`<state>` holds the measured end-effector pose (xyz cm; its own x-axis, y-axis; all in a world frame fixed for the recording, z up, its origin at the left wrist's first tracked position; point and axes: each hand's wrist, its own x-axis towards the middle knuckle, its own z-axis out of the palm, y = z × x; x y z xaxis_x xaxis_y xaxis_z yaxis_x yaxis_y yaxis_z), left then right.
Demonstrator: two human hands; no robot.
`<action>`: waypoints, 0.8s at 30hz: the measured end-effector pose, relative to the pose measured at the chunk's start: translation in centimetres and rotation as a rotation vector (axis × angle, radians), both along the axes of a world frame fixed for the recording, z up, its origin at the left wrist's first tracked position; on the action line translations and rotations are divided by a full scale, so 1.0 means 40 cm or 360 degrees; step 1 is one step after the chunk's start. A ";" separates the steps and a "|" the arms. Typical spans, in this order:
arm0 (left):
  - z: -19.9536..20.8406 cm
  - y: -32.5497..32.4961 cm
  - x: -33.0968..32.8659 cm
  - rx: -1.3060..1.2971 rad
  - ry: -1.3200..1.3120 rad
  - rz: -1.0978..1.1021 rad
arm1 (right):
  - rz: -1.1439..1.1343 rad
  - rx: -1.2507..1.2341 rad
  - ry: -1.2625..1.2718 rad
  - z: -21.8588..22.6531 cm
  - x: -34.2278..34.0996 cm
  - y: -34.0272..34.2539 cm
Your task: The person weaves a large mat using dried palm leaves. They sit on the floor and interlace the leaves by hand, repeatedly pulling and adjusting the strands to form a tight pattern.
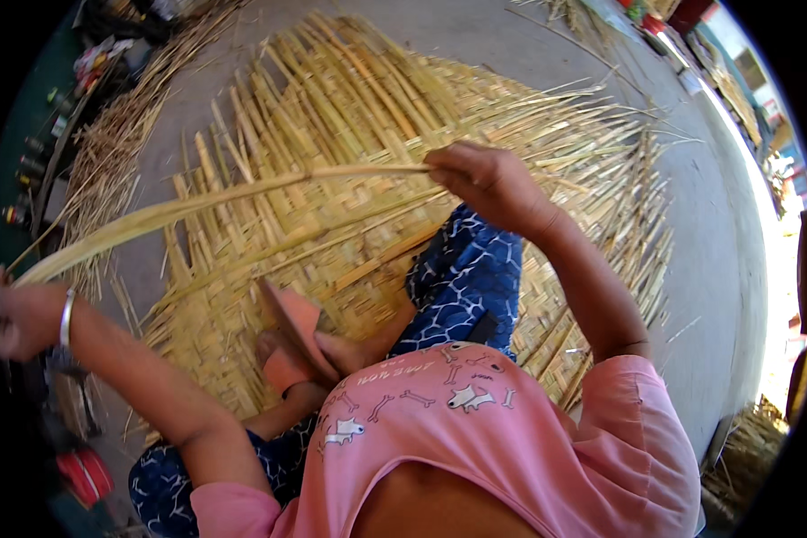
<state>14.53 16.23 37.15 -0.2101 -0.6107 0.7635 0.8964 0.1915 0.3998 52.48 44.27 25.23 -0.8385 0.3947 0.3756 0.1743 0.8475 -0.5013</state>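
Observation:
A long, pale yellow reed strip [188, 205] stretches between my two hands, bowed slightly and held above the mat. My left hand [25, 316], at the far left rim with a bangle on its wrist, is closed around the strip's wider end; its fingers are partly blurred. Near the middle, my right hand [486, 182] pinches the other end between closed fingers. Beneath me spreads a partly woven reed mat [233, 336]; loose strip ends stick out along its far and right edges. Unwoven strips [350, 90] fan out at the far side.
I sit on the mat with legs folded, sandals [296, 341] on my feet. Loose straw [121, 143] lies along the left beside dark clutter and bottles. A red round item [85, 475] is at lower left. Grey floor [713, 233] borders the mat, with a bright opening at right.

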 end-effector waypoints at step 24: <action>-0.631 0.316 0.450 -0.2316 -0.0769 -0.1482 | -0.0035 0.0435 -0.0059 -0.187 0.024 -0.049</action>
